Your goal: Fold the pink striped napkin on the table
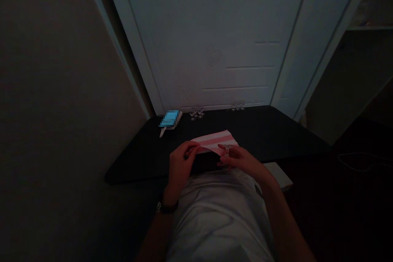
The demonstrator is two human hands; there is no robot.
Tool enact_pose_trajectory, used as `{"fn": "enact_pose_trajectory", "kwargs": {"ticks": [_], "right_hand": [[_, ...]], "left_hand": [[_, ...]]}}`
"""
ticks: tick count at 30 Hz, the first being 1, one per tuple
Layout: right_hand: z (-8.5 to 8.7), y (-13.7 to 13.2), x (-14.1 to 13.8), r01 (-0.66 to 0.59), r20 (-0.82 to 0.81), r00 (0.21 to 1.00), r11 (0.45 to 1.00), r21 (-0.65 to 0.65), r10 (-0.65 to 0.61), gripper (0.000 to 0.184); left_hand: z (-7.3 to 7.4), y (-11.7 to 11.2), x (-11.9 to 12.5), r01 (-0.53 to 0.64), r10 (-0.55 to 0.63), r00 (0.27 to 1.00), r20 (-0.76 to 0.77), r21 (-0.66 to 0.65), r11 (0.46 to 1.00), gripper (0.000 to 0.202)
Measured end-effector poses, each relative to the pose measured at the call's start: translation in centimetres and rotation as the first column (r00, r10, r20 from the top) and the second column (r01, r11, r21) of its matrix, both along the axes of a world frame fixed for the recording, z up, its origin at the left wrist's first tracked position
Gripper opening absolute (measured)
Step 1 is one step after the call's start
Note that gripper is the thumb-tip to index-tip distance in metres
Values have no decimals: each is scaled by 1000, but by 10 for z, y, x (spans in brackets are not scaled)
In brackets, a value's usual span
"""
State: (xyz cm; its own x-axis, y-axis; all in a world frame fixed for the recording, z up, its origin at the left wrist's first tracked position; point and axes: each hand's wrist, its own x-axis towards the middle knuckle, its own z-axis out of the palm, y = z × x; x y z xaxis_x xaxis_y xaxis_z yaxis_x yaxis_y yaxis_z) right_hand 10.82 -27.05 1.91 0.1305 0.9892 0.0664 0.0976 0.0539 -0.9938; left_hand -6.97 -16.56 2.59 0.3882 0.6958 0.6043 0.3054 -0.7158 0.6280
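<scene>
A flat pink-and-white striped piece [215, 139], paper or a thin bag, is held over the near edge of the dark table. My left hand [183, 156] pinches its left end between thumb and fingers. At its right end is my right hand [235, 157], fingers bent around a small clear plastic piece [227, 149]. Whether the right fingers also touch the striped piece I cannot tell. Similar small clear pieces stand at the table's back in two clusters, a left cluster [197, 113] and a right cluster [238, 105].
A phone [170, 119] with a lit, blurred screen lies at the back left of the dark table [138, 159]. Behind the table rises a pale panel [215, 20] with heart shapes. A white box-like object [278, 174] sits below the table's front edge. The light is dim.
</scene>
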Motion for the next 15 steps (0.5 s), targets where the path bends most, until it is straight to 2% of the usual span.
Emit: {"fn": "enact_pose_trajectory", "kwargs": {"ticks": [4,7,12,15], "right_hand": [[7,-2,11,46,-5,999,996,71,-46,29],[21,-5,19,43,5,999,991,124,-44,35],[63,-19,18,60,68,995,981,186,-74,32],[82,-18,19,96,99,988,971,221,-121,29]], "left_hand": [[4,3,-1,-49,53,995,89,-49,998,17],[10,2,-2,-47,57,987,150,-67,997,16],[38,-8,-7,-101,93,971,220,25,995,15],[54,-3,-4,-143,123,974,193,94,985,17]]}}
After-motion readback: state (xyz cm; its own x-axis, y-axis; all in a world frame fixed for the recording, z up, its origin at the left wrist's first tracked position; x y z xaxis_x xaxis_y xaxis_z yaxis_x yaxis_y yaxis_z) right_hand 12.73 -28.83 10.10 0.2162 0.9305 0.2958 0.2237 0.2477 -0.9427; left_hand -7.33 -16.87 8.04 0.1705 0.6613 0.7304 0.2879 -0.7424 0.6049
